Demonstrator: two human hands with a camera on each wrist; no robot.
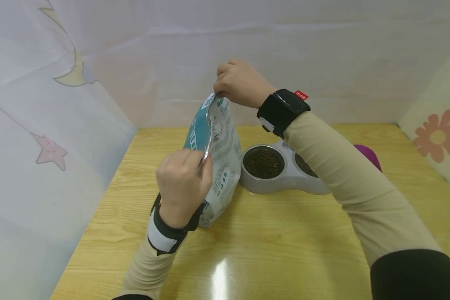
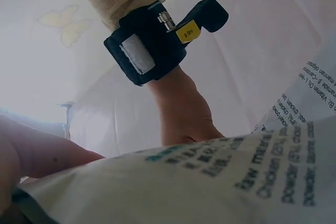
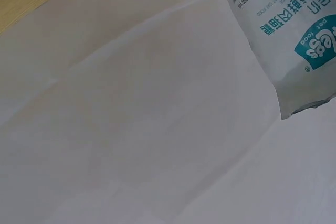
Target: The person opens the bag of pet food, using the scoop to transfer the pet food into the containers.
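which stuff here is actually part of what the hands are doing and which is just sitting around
In use:
- pet food bag, upright on the table
- left hand, pinching the bag's top edge
- right hand, pinching the top corner

Lying about:
- double bowl filled with kibble
- purple object behind the right sleeve

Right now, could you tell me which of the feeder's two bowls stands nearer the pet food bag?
The bowl on the feeder's left end, fully visible beside the bag; the other bowl is partly hidden behind the right sleeve.
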